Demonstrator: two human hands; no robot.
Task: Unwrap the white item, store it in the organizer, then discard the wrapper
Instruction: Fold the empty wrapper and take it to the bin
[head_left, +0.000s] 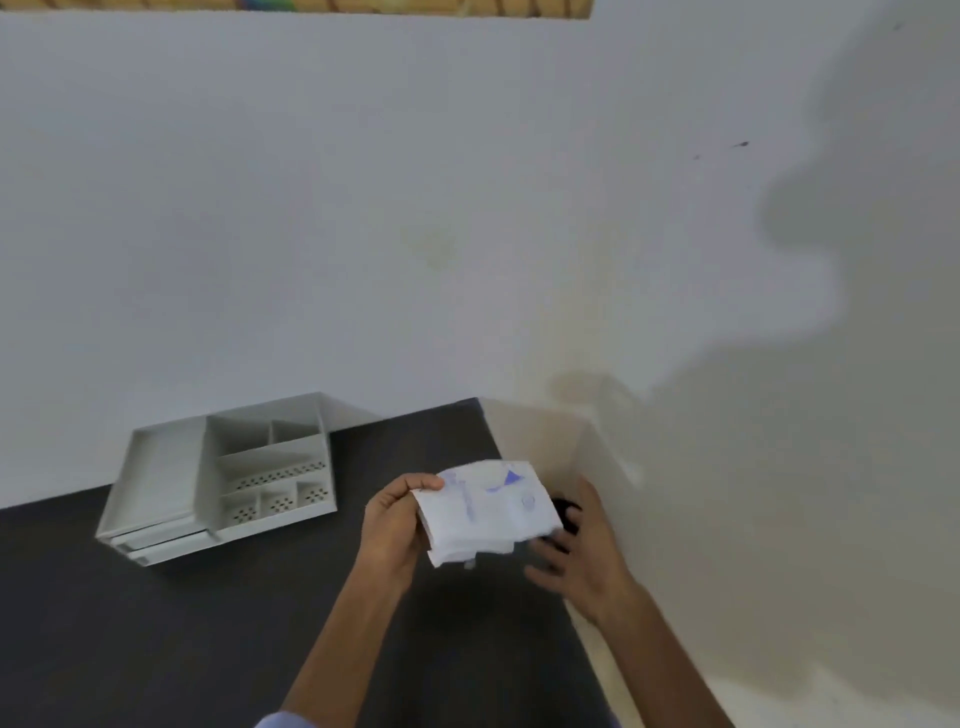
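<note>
Left hand (389, 525) is pinching the wrapped white packet (485, 512), right hand (582, 561) hovering with fingers spread — best peeling from a loose wrapper edge.

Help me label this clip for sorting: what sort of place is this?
Probably a home or office desk corner: a dark tabletop against a plain white wall, with a white plastic compartmented desk organizer on it.

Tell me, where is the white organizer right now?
In the head view the white organizer sits on the dark table, against the wall, left of the left hand holding the wrapped white item.
</note>
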